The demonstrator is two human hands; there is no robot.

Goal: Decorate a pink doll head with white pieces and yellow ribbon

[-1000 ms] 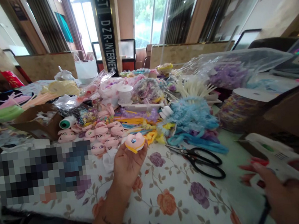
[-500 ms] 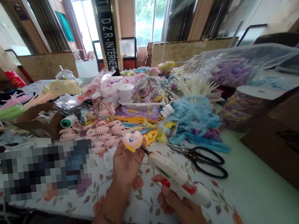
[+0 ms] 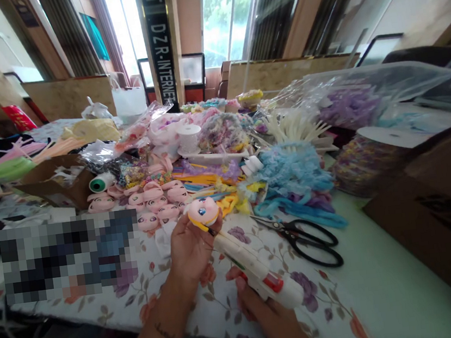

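Note:
In my left hand [image 3: 192,247] rests a small doll head [image 3: 206,211] with a painted face and a yellow strip [image 3: 199,224] along its lower left edge. The fingers curl round it from below. My right hand [image 3: 258,302] is wrapped round the handle of a white glue gun [image 3: 247,257] with a red trigger. Its dark nozzle points up and left, close to the lower edge of the head, by the yellow strip; whether they touch I cannot tell. Several similar pink doll faces [image 3: 157,203] lie on the table just behind my left hand.
Black-handled scissors [image 3: 308,238] lie right of the glue gun. Behind are blue fluffy yarn [image 3: 291,169], a white spool [image 3: 190,139] and an open cardboard box [image 3: 60,183]. A large brown box [image 3: 440,208] stands at the right. A flowered cloth [image 3: 131,306] covers the table.
The glue gun has moved left and slightly down, its nozzle shifting to the lower left of the doll head by the yellow strip. The head has shifted slightly right.

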